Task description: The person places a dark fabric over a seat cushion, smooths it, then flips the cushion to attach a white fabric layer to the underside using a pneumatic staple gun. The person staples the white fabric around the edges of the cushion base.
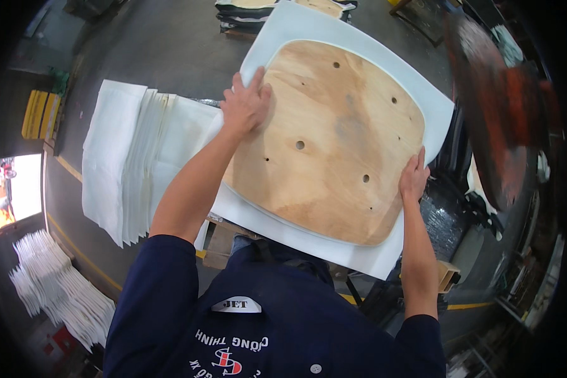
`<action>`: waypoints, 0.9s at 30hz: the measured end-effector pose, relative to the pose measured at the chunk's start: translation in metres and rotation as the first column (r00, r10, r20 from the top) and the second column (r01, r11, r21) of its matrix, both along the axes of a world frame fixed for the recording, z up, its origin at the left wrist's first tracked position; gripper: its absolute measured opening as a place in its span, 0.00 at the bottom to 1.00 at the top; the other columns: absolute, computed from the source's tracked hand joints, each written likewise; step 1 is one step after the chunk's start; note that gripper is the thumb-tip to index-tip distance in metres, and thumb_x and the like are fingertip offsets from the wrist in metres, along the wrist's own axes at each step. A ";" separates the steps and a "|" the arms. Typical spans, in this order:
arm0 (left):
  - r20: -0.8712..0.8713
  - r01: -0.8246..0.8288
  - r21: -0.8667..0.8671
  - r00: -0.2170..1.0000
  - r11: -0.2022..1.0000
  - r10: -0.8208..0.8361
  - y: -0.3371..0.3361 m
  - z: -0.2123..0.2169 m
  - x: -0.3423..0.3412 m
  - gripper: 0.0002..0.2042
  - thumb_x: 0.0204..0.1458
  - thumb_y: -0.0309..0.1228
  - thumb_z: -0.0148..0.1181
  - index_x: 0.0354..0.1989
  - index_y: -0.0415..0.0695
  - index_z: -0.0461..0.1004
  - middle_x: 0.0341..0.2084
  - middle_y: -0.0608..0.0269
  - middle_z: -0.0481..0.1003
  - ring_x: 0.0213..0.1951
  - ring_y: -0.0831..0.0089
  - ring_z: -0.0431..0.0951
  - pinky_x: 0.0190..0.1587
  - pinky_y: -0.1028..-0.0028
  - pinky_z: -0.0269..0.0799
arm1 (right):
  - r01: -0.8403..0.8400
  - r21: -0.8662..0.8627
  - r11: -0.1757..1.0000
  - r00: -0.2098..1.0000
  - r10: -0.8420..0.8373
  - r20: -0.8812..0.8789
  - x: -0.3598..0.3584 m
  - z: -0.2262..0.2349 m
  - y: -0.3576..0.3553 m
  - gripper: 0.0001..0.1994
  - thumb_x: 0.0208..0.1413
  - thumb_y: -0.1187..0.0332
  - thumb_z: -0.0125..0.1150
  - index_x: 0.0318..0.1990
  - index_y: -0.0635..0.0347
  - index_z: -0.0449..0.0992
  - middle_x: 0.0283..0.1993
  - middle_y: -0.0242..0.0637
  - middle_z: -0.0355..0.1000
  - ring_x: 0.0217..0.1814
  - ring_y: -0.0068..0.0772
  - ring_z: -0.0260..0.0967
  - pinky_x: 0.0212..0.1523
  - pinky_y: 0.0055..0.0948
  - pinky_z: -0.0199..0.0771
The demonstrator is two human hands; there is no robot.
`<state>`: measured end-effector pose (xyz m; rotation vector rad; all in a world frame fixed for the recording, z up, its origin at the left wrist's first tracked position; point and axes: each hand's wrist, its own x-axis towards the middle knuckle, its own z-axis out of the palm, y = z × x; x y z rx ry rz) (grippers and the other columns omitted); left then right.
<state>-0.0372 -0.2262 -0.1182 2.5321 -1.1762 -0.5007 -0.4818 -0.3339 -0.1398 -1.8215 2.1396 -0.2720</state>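
Observation:
A curved-edged plywood seat board (334, 126) with several drilled holes lies on a larger white foam sheet (425, 91) in front of me. My left hand (246, 106) rests at the board's left edge, its fingers spread across the sheet's border and the wood. At the right edge, my right hand (414, 177) closes around the side of the board, fingers pointing away from me. The undersides of the board and sheet are hidden, as are parts of the fingers.
A stack of white sheets (116, 157) stands just left of the board. Further white sheets (60, 286) are piled at lower left. A blurred reddish-brown object (504, 107) looms at right. Dark padded pieces (239, 19) lie beyond, and black plastic-wrapped material (447, 211) sits at right.

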 end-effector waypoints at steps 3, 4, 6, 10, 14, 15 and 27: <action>0.013 0.004 0.027 1.000 1.000 -0.005 -0.004 0.000 0.004 0.28 0.63 0.56 0.39 0.73 0.74 0.55 0.72 0.47 0.50 0.63 0.38 0.62 0.64 0.41 0.57 | 0.031 -0.042 0.999 1.000 -0.031 -0.007 -0.004 -0.010 -0.002 0.30 0.67 0.41 0.32 0.76 0.29 0.52 0.68 0.63 0.58 0.68 0.66 0.60 0.68 0.52 0.58; 0.017 0.004 0.028 1.000 1.000 -0.004 -0.004 0.000 0.003 0.28 0.63 0.56 0.39 0.73 0.74 0.55 0.72 0.47 0.50 0.63 0.38 0.62 0.64 0.41 0.57 | 0.049 0.009 0.999 0.999 -0.049 0.008 0.001 0.001 -0.001 0.30 0.67 0.41 0.32 0.76 0.28 0.52 0.68 0.63 0.58 0.68 0.66 0.60 0.68 0.52 0.58; 0.020 0.004 0.033 1.000 0.999 -0.004 -0.003 0.000 0.002 0.28 0.63 0.57 0.39 0.73 0.74 0.55 0.72 0.47 0.50 0.63 0.38 0.62 0.64 0.41 0.57 | 0.065 0.042 0.997 0.998 -0.065 0.002 0.006 0.007 0.000 0.31 0.66 0.40 0.32 0.76 0.28 0.52 0.68 0.63 0.58 0.67 0.65 0.61 0.68 0.52 0.60; -0.003 0.001 0.052 1.000 0.999 -0.001 -0.003 0.003 0.002 0.28 0.63 0.57 0.39 0.73 0.74 0.55 0.71 0.47 0.52 0.62 0.38 0.62 0.63 0.41 0.58 | 0.088 0.038 0.995 0.995 -0.086 -0.047 0.007 0.010 0.001 0.30 0.66 0.41 0.32 0.75 0.26 0.53 0.67 0.63 0.58 0.65 0.65 0.64 0.66 0.53 0.62; 0.011 0.007 0.040 1.000 0.999 -0.007 0.001 0.000 0.002 0.29 0.62 0.57 0.40 0.73 0.74 0.55 0.70 0.46 0.53 0.62 0.37 0.63 0.63 0.41 0.59 | 0.076 0.062 0.995 0.997 -0.076 -0.002 0.008 0.012 0.002 0.30 0.67 0.41 0.33 0.74 0.33 0.56 0.68 0.64 0.58 0.66 0.66 0.63 0.67 0.52 0.61; 0.010 0.000 0.042 1.000 0.999 -0.001 0.001 -0.001 0.002 0.29 0.62 0.57 0.40 0.73 0.74 0.55 0.70 0.46 0.53 0.61 0.37 0.63 0.63 0.41 0.59 | 0.067 0.074 0.995 0.998 -0.067 0.006 0.014 0.024 0.004 0.31 0.67 0.42 0.34 0.74 0.36 0.58 0.68 0.64 0.58 0.67 0.66 0.62 0.67 0.52 0.61; 0.008 -0.016 0.026 1.000 1.000 0.016 0.012 -0.002 -0.008 0.30 0.63 0.56 0.39 0.74 0.68 0.54 0.69 0.41 0.52 0.60 0.34 0.64 0.61 0.41 0.61 | -0.050 -0.087 0.995 0.998 0.047 -0.046 -0.026 -0.030 -0.023 0.36 0.56 0.42 0.57 0.67 0.53 0.64 0.69 0.57 0.61 0.68 0.63 0.63 0.64 0.52 0.66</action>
